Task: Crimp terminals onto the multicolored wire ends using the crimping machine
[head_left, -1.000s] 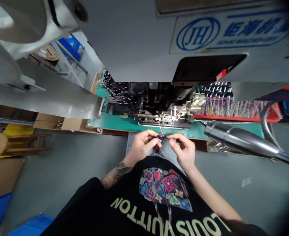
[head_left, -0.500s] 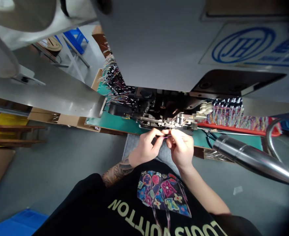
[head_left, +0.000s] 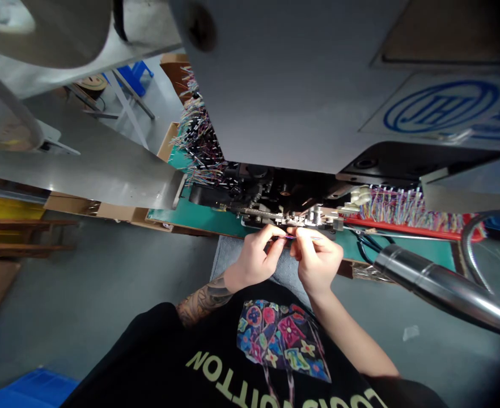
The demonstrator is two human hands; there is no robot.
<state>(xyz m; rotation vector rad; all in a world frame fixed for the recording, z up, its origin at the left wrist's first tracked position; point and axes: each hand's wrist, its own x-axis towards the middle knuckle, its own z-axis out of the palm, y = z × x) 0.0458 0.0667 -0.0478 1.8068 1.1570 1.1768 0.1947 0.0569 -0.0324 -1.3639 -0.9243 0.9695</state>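
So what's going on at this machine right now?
A person sits at a grey machine and pinches a thin coloured wire between both hands. The left hand and right hand are close together, right at the metal mechanism on the edge of the green bench top. Bundles of coloured wires lie in a red tray on the right, and more are piled at the back left.

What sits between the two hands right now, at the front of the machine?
In the head view, a thin coloured wire spans the small gap between the left hand and right hand, pinched by both sets of fingertips, just below the machine's metal tooling.
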